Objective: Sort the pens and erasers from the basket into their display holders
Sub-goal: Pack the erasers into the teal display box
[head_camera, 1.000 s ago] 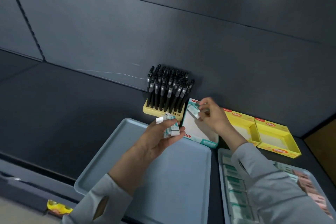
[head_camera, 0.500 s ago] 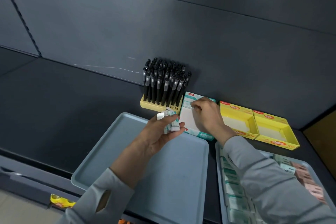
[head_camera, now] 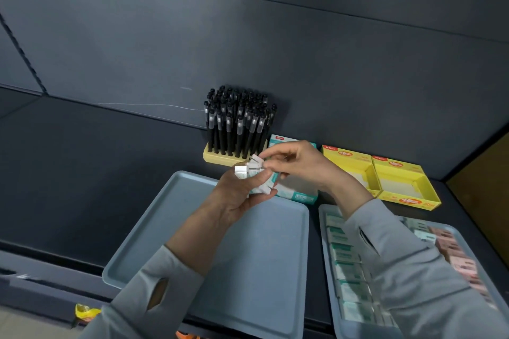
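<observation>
Right hand (head_camera: 300,168) back from teal box (head_camera: 298,196), pinch on an eraser (head_camera: 256,159) atop the bundle (head_camera: 243,170) in grip of left hand (head_camera: 239,198)

We see black pens (head_camera: 239,125) with clear bands under the caps, in a pale yellow holder (head_camera: 220,158). The erasers (head_camera: 252,171) are white with teal wrappers. One box (head_camera: 300,195) is teal and white; the yellow boxes (head_camera: 399,181) have red-orange labels. The left tray (head_camera: 165,228) and the right tray (head_camera: 322,226) are grey-blue. The right one carries green-white packs (head_camera: 347,272) and pink packs (head_camera: 454,250). The sleeves (head_camera: 154,297) are light grey, the shelf (head_camera: 82,173) dark slate.
</observation>
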`<state>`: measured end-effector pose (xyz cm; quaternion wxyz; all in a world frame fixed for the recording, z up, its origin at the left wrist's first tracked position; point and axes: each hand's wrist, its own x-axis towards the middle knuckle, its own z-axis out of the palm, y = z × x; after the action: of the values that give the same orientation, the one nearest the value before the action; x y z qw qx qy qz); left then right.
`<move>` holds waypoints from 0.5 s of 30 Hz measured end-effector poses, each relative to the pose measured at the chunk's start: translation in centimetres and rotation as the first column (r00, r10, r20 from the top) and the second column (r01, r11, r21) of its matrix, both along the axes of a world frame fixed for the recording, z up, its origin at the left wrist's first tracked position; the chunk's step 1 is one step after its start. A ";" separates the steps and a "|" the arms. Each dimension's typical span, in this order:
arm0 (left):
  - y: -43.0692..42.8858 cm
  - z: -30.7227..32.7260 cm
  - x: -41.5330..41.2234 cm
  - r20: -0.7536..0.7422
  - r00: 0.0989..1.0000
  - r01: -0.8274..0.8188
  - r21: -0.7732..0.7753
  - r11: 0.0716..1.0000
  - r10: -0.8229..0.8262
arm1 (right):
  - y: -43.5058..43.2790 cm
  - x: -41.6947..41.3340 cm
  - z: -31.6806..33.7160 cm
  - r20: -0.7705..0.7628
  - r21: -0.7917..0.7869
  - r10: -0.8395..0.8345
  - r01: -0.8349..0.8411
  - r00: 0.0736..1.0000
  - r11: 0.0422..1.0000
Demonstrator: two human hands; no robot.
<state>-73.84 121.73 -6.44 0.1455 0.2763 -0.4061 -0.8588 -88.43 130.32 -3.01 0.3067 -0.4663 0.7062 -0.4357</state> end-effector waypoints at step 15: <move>-1.0 0.6 1.1 0.060 0.987 -0.156 0.210 0.965 0.146 | -1.1 -2.7 -1.5 -0.461 0.112 -0.115 0.186 0.880 0.976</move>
<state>-72.69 120.69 -5.88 0.1709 0.3395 -0.2920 -0.8776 -91.11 129.25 -4.49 0.1338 -0.4735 0.8234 -0.2826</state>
